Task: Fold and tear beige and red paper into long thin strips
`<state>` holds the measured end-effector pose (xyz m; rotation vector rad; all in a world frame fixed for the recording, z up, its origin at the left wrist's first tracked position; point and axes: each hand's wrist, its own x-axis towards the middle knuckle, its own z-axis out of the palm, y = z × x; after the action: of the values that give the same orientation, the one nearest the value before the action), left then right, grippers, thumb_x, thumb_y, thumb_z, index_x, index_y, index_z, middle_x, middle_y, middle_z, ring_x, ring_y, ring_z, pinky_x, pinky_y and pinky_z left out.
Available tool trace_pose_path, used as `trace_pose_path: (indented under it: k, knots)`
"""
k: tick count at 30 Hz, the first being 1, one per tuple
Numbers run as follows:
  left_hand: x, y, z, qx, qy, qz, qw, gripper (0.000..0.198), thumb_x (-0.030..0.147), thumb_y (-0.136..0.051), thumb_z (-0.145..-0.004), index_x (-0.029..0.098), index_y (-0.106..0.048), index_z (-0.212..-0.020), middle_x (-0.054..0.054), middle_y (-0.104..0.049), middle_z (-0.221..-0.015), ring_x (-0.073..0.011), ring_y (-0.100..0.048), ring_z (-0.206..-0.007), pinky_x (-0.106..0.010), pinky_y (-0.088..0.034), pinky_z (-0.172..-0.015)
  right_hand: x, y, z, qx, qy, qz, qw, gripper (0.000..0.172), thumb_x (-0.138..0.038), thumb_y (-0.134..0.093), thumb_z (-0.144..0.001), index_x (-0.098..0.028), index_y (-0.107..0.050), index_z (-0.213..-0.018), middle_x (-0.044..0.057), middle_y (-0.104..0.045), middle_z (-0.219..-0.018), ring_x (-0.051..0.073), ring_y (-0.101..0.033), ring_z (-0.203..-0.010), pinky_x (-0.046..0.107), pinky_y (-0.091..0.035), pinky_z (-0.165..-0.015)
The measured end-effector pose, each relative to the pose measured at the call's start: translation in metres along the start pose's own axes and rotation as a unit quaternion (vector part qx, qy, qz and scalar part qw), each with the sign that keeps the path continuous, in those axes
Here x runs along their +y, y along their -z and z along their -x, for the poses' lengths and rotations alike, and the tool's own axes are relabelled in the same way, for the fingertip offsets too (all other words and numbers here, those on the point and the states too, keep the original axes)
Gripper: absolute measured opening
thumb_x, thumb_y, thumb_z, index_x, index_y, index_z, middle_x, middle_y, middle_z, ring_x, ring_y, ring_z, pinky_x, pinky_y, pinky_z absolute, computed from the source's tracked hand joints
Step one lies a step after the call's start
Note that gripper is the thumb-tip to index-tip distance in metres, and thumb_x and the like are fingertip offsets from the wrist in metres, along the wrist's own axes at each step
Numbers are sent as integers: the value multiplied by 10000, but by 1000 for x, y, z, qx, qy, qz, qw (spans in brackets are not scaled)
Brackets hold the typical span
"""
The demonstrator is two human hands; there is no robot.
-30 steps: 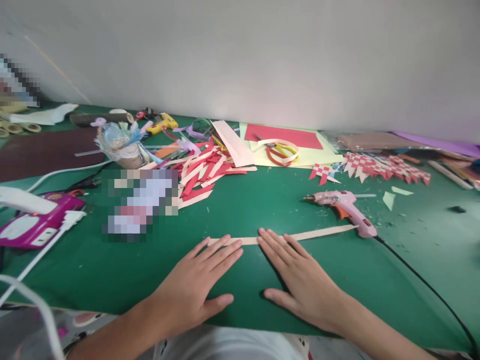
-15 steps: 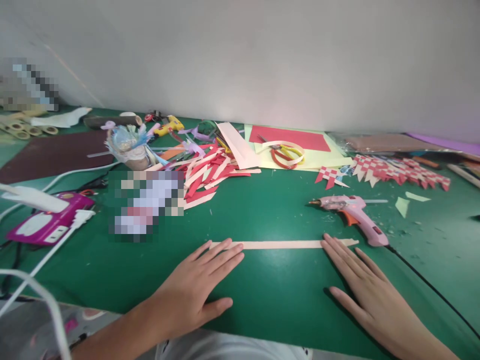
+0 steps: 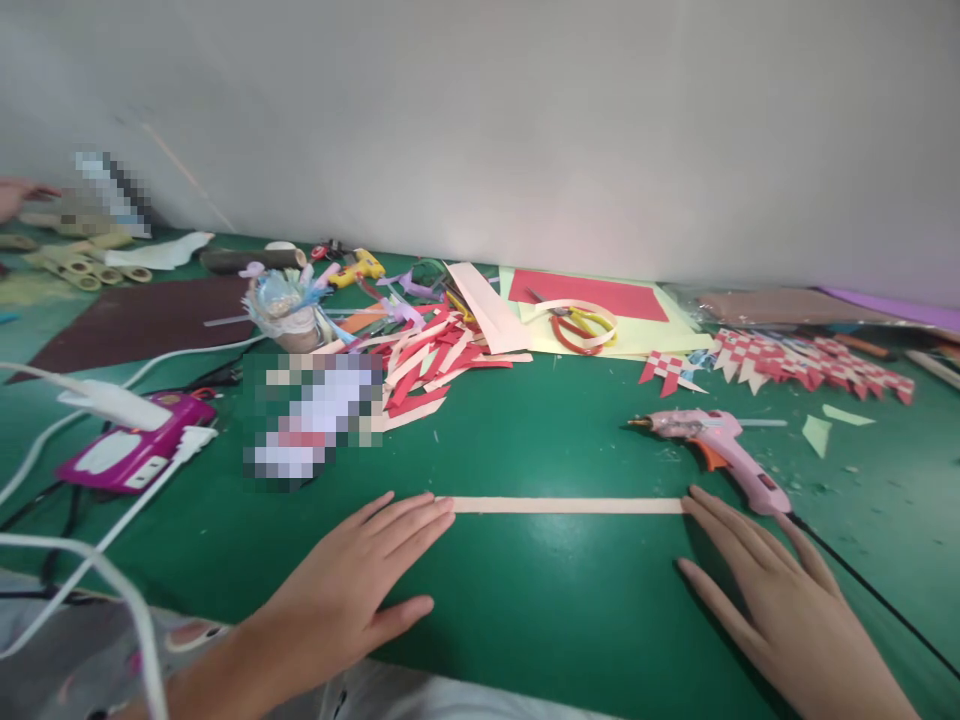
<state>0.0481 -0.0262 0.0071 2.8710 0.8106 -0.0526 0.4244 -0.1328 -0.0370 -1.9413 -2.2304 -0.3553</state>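
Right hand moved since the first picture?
Yes, rightward: the right hand has moved, its fingertips going from left to right of the nozzle of the pink glue gun.

The narrow, flat paper strip (image 3: 570, 505) is pale peach against the green table (image 3: 540, 600). The pistol-shaped plastic glue gun (image 3: 724, 432) is pink with an orange trigger (image 3: 709, 455). The jagged woven paper pieces (image 3: 814, 362) are checked red and cream; the heaped paper strips (image 3: 427, 350) mainly mix both colours. The boxy power socket (image 3: 139, 445) is magenta.
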Motion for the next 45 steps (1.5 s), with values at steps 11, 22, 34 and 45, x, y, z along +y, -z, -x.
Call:
trace_pose_path:
  k: [11, 22, 34, 45]
  knots:
    - [2, 12, -70, 21, 1, -7, 1000, 276, 410, -591, -794, 182, -549, -944, -18, -554, -895, -187, -516, -824, -298, -369, -702, -64, -1, -79, -24, 114, -176, 977, 202, -227, -388, -913, -221, -576, -989, 50, -617, -919, 167, -576, -785, 300, -463, -684]
    - [-18, 24, -76, 80, 7, 0, 997, 166, 285, -458, -887, 208, -566, -987, -11, -624, -932, -170, -562, -866, -306, -397, -775, -68, -6, -88, 10, 146, -146, 978, 194, -205, -355, -925, -184, -549, -921, 41, -572, -779, 162, -536, -689, 292, -422, -617]
    - [-67, 22, -34, 172, 241, -128, 947, 495, 401, -324, -907, 145, -327, -1332, -155, -483, -1288, -322, -350, -1247, -584, -133, -1016, -73, 8, -97, -61, 111, -239, 963, 175, -167, -336, -914, -219, -490, -847, 41, -566, -870, 151, -552, -768, 281, -451, -670]
    - [9, 27, -84, 187, -134, -117, 966, 333, 402, -471, -863, 115, -530, -1021, -24, -573, -749, -176, -526, -706, -338, -366, -740, -90, 39, -123, -263, 19, -453, 852, 223, -272, -304, -934, -201, -427, -762, -24, -509, -716, 103, -455, -638, 207, -385, -594]
